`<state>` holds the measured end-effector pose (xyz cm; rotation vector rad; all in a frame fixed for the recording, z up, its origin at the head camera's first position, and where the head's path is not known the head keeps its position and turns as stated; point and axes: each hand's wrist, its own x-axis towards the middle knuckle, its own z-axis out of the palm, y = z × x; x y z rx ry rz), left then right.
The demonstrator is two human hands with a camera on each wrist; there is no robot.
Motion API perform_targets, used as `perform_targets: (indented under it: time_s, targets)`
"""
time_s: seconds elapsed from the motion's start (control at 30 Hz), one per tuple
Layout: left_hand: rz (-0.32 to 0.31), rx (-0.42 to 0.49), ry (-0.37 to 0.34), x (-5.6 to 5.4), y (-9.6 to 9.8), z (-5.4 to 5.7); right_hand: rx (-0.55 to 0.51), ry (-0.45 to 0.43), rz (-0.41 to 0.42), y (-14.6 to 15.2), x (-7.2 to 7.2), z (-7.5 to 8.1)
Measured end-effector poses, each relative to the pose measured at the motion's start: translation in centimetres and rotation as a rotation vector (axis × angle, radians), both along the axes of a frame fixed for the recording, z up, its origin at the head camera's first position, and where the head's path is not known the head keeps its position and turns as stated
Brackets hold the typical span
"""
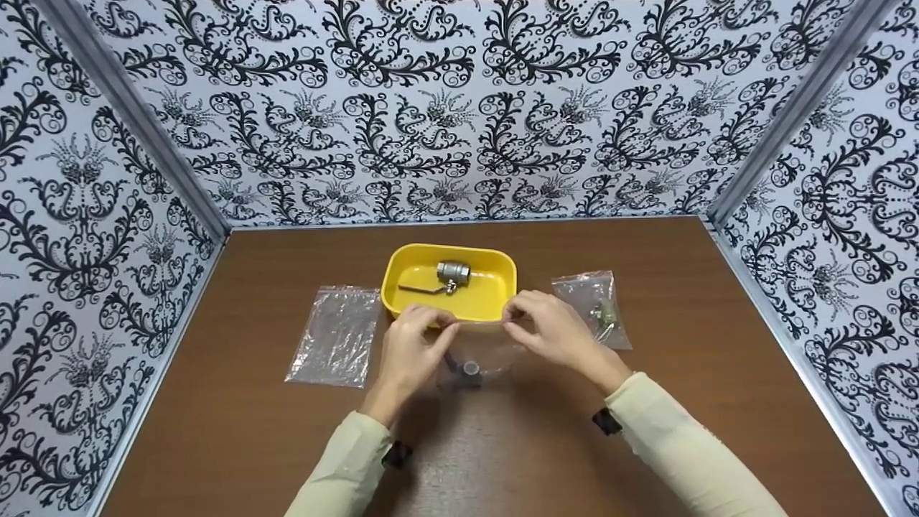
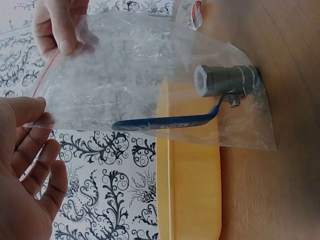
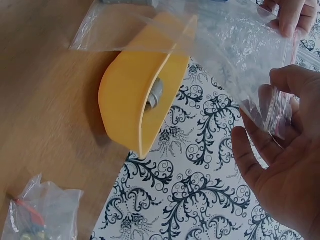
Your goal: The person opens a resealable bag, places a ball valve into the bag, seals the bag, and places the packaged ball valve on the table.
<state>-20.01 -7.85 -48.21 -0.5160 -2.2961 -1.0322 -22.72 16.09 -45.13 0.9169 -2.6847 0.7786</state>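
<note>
A clear zip bag [image 2: 125, 70] with a red line along its mouth hangs between both hands, in front of the yellow tray. Inside its lower end lies a metal ball valve [image 2: 225, 80] with a blue lever handle. My left hand [image 1: 416, 345] pinches one end of the bag's top edge between thumb and forefinger. At the other end, my right hand [image 1: 549, 330] pinches the same edge, its other fingers spread loosely in the right wrist view. The yellow tray [image 1: 413, 249] holds another metal ball valve [image 1: 454, 273], its lever pointing left.
A flat clear bag [image 1: 335, 337] lies left of the tray on the brown table [image 1: 244, 301]. To the right lies another clear bag [image 1: 589, 287], holding small parts, red and yellowish in the right wrist view. Patterned walls [image 1: 459, 115] stand at the back and both sides.
</note>
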Motion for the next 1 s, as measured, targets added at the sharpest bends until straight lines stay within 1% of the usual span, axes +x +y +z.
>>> perform_targets:
  time_s: [0.33,0.5,0.67,0.77,0.9,1.0]
  targets:
    - [-0.002,0.002,-0.037,-0.1,-0.1,-0.2,0.006,-0.007,-0.005,0.3,-0.1,0.0]
    - [0.000,0.008,-0.024,-0.1,-0.2,-0.1,-0.009,-0.006,-0.021,0.5,-0.1,0.0]
    - [-0.005,0.012,-0.005,-0.2,-0.2,0.0,-0.018,0.037,-0.001,0.8,-0.2,-0.2]
    - [-0.006,0.015,0.000,-0.3,-0.2,-0.1,-0.012,0.027,0.006,0.9,-0.2,-0.3]
    - [-0.003,0.017,-0.027,-0.4,-0.3,-0.1,-0.038,-0.009,-0.002,1.0,-0.2,-0.1]
    - [0.005,0.022,-0.049,-0.3,-0.3,-0.1,-0.052,-0.018,-0.013,1.1,-0.3,-0.1]
